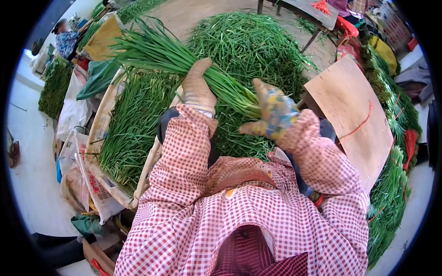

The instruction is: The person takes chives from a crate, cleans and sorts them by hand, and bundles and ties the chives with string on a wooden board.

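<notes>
My left hand [198, 87], in a beige work glove, is closed around the middle of a bunch of long, flat-leaved green chives [161, 53]. The leaves fan out to the upper left, and the pale stem ends point to the lower right. At those ends is my right hand [276, 112], in a glove with a blue and yellow pattern. Its thumb and fingers are spread apart, with the palm facing the stem ends, and it is slightly blurred. Whether the palm touches them I cannot tell. Below and beyond both hands lies a big heap of loose chives [248, 43].
A pale plastic crate [108, 112] of chives stands at my left. To my right are a brown board [350, 110] with a red tie [361, 124] on it and stacked chives [389, 198]. A table [304, 11] stands ahead. A person [66, 39] is at the far left.
</notes>
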`<state>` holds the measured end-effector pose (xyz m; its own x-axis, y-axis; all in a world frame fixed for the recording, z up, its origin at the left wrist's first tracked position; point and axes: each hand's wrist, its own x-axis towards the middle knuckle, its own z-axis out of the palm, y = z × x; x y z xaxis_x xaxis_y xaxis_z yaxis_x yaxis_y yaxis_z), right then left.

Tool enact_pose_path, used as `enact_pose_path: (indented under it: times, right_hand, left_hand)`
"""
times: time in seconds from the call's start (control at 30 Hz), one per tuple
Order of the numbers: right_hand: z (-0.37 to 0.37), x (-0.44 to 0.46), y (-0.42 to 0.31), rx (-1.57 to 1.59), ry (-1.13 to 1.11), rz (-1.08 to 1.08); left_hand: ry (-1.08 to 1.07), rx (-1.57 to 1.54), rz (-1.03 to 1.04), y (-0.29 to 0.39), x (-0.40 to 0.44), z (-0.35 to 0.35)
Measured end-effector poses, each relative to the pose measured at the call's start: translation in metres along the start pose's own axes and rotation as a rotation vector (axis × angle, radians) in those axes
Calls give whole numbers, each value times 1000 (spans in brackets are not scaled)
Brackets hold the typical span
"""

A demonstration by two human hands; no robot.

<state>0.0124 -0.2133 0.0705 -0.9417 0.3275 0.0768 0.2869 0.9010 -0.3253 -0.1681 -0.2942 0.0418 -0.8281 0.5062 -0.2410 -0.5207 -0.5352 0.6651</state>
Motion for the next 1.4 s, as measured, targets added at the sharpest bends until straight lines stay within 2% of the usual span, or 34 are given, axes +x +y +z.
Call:
enact_pose_path:
  times: [0.07,0.27,0.33,0.37,0.4,0.47,0.5,0.53,0.6,0.63,0.67,0.7,0.73,0.77,0.83,0.87,0.9,0.93,1.0,1.03,1.1,1.2,1.3,1.37,1.4]
  right_hand:
    - [12,14,-5,86,-136,188]
    - [60,28,44,285,-39,124]
    - [17,35,34,722,-133,238]
    - [5,41,37,854,-163,313]
    - [-7,47,39,982,-184,394]
    - [-25,58,37,1094,-55,576]
    - [-20,65,41,1120,-3,750]
    - [6,69,67,1101,-15,760]
    - [66,76,136,1479,-419,1047]
    - [75,75,126,1461,-389,1121]
    - [79,79,127,1440,-423,1148]
    - [86,76,128,1674,-445,1184]
    - [90,76,130,1915,-438,1188]
    - [92,73,134,1997,-500,1142]
    - [89,60,115,2018,-487,1088]
    - [82,52,102,2031,-482,1024]
    - [75,44,86,2129,-536,993]
    - [76,31,84,1966,-474,1050]
    - [72,2,71,1896,-652,1126]
    - [75,-15,63,2041,-700,1019]
    - [86,-35,53,2338,-834,822]
    - [77,-47,40,2413,-913,800]
    - [84,-44,46,2387,-958,742]
    - [80,-44,47,2363,-978,696]
    - [69,-44,42,1967,-838,693]
  left_hand:
    - [85,-5,-65,-7,-5,10]
    - [155,-53,-177,-33,9,19]
    - [-88,-9,-93,-29,13,35]
    - [-278,-21,-56,-24,12,38]
    - [-272,-42,-52,-25,13,37]
    - [-336,18,4,-27,9,29]
    - [-228,53,-109,-43,8,13]
    - [-173,78,-323,-64,8,-9]
    - [-118,91,-717,-98,-11,-45]
    - [-118,76,-895,-112,-23,-55]
    - [-199,111,-997,-126,-31,-62]
    - [-196,96,-1036,-135,-39,-61]
    - [-211,94,-1057,-141,-37,-62]
    - [-203,92,-1069,-141,-33,-66]
    - [-450,-200,-961,-137,-24,-66]
    - [-373,-268,-949,-134,-24,-64]
    - [-452,-334,-888,-134,-23,-65]
    - [-526,-401,-823,-135,-21,-66]
    - [-542,-383,-762,-137,-15,-64]
    - [-556,-361,-692,-137,-16,-63]
    - [-564,-444,-691,-130,-26,-63]
    - [-571,-516,-679,-114,-32,-57]
    - [-467,-616,-599,-103,-41,-48]
    - [-474,-536,-571,-98,-39,-47]
    - [-473,-473,-553,-92,-38,-44]
